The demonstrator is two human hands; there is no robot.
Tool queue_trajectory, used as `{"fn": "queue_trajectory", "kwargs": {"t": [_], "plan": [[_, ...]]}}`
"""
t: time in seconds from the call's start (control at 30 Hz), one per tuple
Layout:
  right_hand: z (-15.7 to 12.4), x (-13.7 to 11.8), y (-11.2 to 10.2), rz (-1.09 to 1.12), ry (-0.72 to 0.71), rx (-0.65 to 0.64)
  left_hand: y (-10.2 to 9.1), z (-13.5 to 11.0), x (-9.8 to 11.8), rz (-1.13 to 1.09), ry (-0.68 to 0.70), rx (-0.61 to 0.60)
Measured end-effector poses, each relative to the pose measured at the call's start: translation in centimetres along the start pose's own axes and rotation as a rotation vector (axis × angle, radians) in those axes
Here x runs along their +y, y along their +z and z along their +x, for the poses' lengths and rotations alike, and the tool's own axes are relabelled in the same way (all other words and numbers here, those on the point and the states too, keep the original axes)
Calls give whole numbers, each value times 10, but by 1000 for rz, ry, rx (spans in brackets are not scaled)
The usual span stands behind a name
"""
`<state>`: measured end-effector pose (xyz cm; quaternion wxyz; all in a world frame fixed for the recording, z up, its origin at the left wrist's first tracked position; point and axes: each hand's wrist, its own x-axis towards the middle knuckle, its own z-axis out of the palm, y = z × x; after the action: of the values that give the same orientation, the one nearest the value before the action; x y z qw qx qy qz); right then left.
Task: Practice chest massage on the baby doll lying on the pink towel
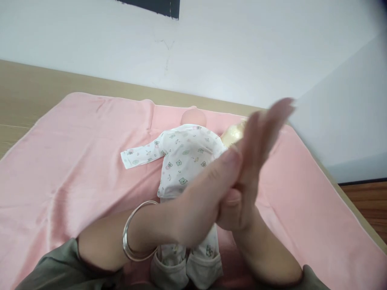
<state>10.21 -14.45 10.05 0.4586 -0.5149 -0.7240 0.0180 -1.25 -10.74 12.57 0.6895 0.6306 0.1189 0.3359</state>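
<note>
A white wall [226, 48] stands at twelve o'clock, a dark panel [160, 5] and faint marks [167, 50] towards eleven; a tan surface [30, 84] shows near nine-thirty, reddish-brown wood [365, 201] near three-thirty.

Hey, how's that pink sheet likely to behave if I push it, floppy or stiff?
Probably floppy: the pink sheet shows creases and soft folds, so it may bunch up. Its sheen hints at a slightly slippery surface. With the doll lying on it, pushing would likely meet some drag or shift the doll too.
</note>
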Motion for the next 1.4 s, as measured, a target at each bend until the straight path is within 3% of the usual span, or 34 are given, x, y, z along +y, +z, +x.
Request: {"fn": "queue_trajectory", "kwargs": {"t": [0.1, 0.27, 0.33, 0.47, 0.67, 0.77, 0.9, 1.03, 1.23, 1.4], "plan": [[1, -11, 25, 6, -116, -35, -9, 10, -2, -140, -75, 208], [-4, -10, 36, 242, -75, -179, -40, 36, -14, -207, -150, 594], [-5, -7, 34, 345, -57, -146, -52, 46, -23, -118, -151, 680], [-4, 13, 34, 458, 88, 43, -67, 59, -49, 160, -60, 775], [1, 77, 65, 139, 190, 192, -79, 67, -104, 895, -81, 779], [3, 106, 79, 49, 159, 92, -81, 69, -123, 1142, -106, 779], [7, 136, 88, 44, 178, -17, -81, 69, -134, 1214, -109, 804], [13, 152, 89, 41, 238, -73, -81, 66, -133, 1247, -118, 728], [18, 143, 83, -66, 262, -198, -91, 53, -135, 1184, -88, 664], [23, 134, 82, -164, 297, -200, -106, 43, -142, 1155, -97, 591]]}}
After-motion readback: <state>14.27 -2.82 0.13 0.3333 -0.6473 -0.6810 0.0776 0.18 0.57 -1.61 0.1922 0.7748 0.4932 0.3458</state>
